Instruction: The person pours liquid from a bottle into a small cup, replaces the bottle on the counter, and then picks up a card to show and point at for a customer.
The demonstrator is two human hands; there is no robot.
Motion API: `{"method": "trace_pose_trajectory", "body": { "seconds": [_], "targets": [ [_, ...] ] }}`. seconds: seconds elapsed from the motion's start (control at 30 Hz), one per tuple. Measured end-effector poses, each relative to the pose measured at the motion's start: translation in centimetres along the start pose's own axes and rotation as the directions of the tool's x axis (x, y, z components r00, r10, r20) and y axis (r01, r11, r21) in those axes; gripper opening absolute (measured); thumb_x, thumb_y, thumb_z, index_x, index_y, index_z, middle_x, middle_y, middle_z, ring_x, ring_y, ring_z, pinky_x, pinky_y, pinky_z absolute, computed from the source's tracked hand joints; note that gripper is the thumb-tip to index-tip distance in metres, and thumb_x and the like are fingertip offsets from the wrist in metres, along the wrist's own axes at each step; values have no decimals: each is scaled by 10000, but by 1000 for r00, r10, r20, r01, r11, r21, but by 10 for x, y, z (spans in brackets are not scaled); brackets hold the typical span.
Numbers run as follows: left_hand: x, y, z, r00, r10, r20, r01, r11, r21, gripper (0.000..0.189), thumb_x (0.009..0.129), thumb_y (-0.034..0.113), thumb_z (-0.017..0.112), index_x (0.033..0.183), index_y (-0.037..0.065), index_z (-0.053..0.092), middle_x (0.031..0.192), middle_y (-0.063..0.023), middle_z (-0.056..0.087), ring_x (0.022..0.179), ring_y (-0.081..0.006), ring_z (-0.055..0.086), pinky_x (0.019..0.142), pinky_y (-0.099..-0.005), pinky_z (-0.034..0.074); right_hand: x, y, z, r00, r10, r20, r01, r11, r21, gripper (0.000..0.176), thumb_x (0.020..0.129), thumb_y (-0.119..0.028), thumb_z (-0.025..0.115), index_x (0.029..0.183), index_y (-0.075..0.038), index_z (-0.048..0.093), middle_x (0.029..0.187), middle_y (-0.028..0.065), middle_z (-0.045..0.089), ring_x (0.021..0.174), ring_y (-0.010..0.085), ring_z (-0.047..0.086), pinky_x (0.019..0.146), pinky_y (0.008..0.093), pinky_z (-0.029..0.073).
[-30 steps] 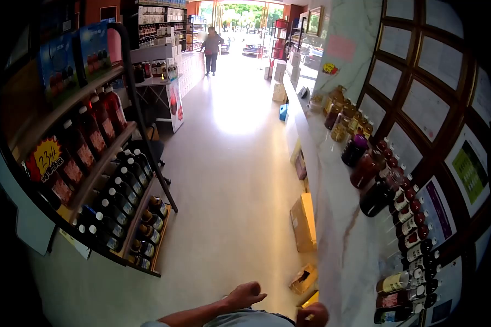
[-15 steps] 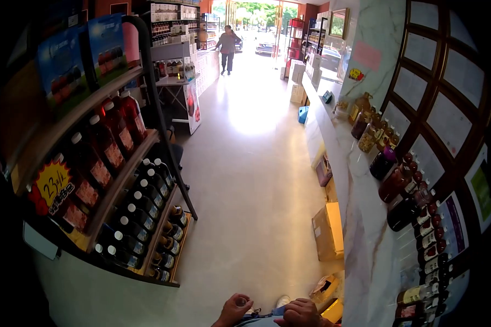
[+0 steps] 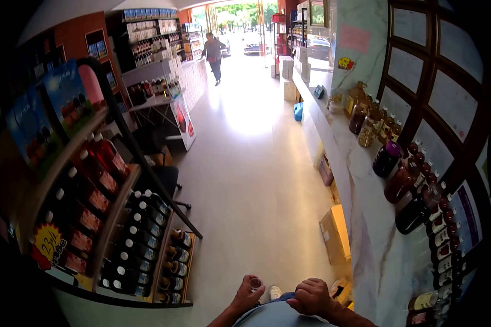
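At the bottom of the view, my left hand (image 3: 246, 294) is closed around a small clear cup (image 3: 257, 283), its open top facing up. Something reddish shows inside the cup, too small to make out. My right hand (image 3: 312, 297) is curled into a fist at the front of my body, a short way to the right of the cup. Whatever it may hold is hidden by the fingers. Both forearms come in from below, in front of my light blue top (image 3: 281, 316).
A bottle rack (image 3: 106, 240) stands on the left. On the right runs a marble counter (image 3: 360, 218) with jars (image 3: 401, 182) and several bottles. A cardboard box (image 3: 335, 234) sits on the floor below it. A person (image 3: 213, 57) is far ahead near the doorway.
My hands have come up further into view and the cup in my left hand shows more plainly. My view has shifted. The person by the doorway appears slightly larger.
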State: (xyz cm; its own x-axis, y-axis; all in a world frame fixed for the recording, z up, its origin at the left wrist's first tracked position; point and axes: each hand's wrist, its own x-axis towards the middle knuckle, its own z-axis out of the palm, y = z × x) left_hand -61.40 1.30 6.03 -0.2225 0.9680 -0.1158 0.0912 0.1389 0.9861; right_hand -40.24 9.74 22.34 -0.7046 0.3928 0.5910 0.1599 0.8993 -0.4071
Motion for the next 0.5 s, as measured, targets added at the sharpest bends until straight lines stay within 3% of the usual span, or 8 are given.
{"method": "trace_pose_trajectory", "body": {
  "seconds": [0.3, 0.37, 0.4, 0.5],
  "targets": [
    [14, 21, 16, 989, -12, 145, 2, 998, 70, 317, 889, 181, 660, 1114, 22, 503, 948, -72, 614, 883, -142, 600, 781, -301, 509, -31, 13, 5, 988, 81, -128, -93, 991, -94, 417, 865, -294, 668, 581, -106, 427, 564, 57, 529, 475, 239, 541, 477, 357, 433],
    [3, 18, 16, 981, -44, 191, 29, 996, 80, 326, 888, 196, 670, 1121, 24, 519, 955, -69, 624, 880, -142, 605, 779, -302, 511, -47, -2, 14, 982, 127, -138, -139, 987, -86, 321, 867, -256, 664, 668, -100, 466, 595, 69, 550, 499, 258, 563, 492, 369, 446],
    [-3, 13, 15, 976, 0, 219, -30, 991, 133, 332, 894, 207, 671, 1133, 28, 527, 963, -62, 633, 880, -136, 612, 773, -295, 513, -55, -10, 19, 977, 153, -151, -168, 982, -91, 272, 859, -232, 671, 714, -94, 488, 610, 74, 560, 510, 266, 573, 501, 376, 457],
    [-29, -9, 14, 963, 19, 270, -31, 999, 39, 355, 892, 212, 680, 1161, 37, 531, 962, -57, 645, 883, -129, 621, 776, -284, 515, -70, -49, 29, 950, 244, -195, -270, 955, -123, 178, 816, -128, 682, 879, -69, 527, 659, 94, 586, 549, 290, 599, 533, 397, 489]
  ]
}}
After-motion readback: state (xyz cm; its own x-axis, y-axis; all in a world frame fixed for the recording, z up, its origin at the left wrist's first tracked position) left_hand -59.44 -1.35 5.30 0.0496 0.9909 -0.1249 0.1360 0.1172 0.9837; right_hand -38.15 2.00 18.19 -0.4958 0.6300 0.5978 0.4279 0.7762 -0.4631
